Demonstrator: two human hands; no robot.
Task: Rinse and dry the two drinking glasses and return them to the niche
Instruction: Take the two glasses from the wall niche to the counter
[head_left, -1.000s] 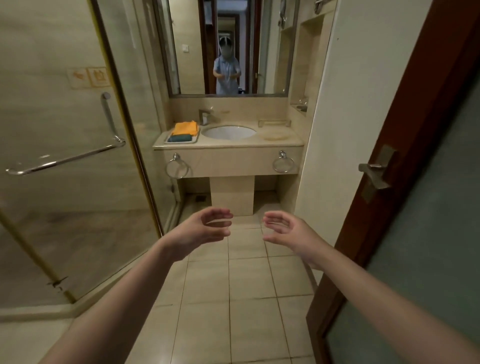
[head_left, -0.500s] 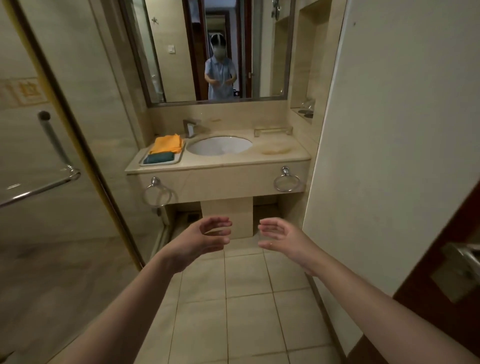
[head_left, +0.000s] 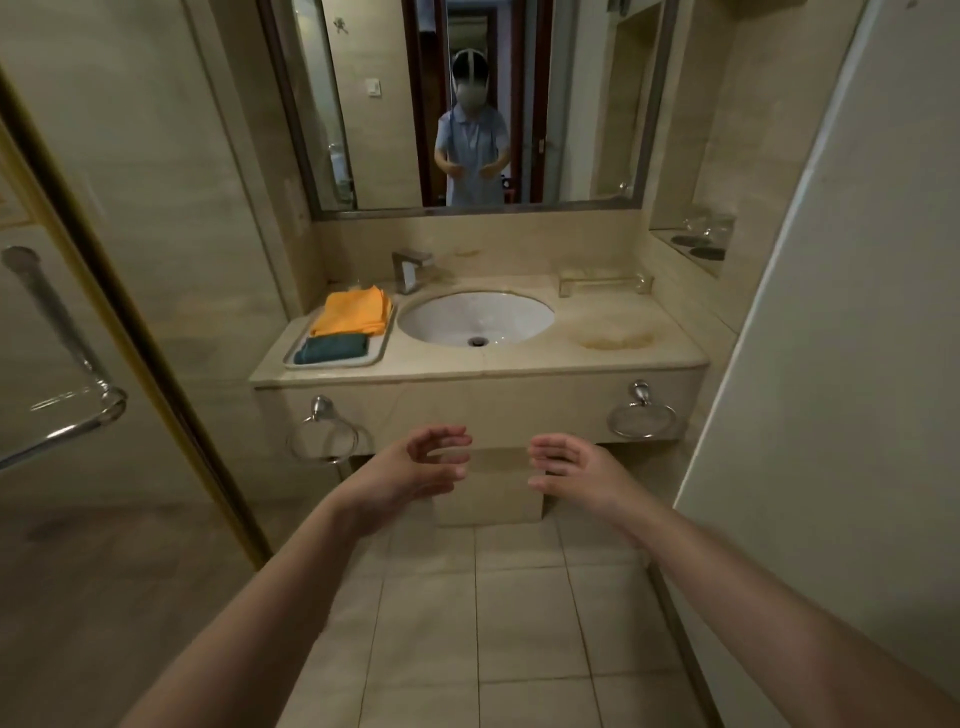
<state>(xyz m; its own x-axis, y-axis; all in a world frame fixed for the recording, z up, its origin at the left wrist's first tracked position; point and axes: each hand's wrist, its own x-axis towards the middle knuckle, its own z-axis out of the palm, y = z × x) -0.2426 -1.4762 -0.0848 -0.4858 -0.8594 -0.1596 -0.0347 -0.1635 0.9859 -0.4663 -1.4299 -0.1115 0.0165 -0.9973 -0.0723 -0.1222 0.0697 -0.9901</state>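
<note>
Two clear drinking glasses (head_left: 709, 227) stand on the shelf of a wall niche (head_left: 675, 244) to the right of the mirror, beside two dark round coasters. They are small and faint at this distance. A white basin (head_left: 511, 309) with a chrome tap (head_left: 410, 267) is set in the beige counter (head_left: 519, 366). My left hand (head_left: 415, 465) and my right hand (head_left: 574, 467) are held out side by side below the counter's front, palms facing each other, fingers loosely curved, holding nothing. Both are well short of the niche.
A white tray (head_left: 382, 345) at the counter's left holds a folded orange cloth (head_left: 353, 312) and a dark teal cloth (head_left: 331, 348). Towel rings (head_left: 641, 418) hang under the counter. A glass shower door (head_left: 78, 364) with a chrome bar is on the left, a white wall (head_left: 831, 364) on the right.
The view has moved forward into the bathroom; the sink and niche are closer and the brown door has left the frame. Both hands stay held out, empty.
</note>
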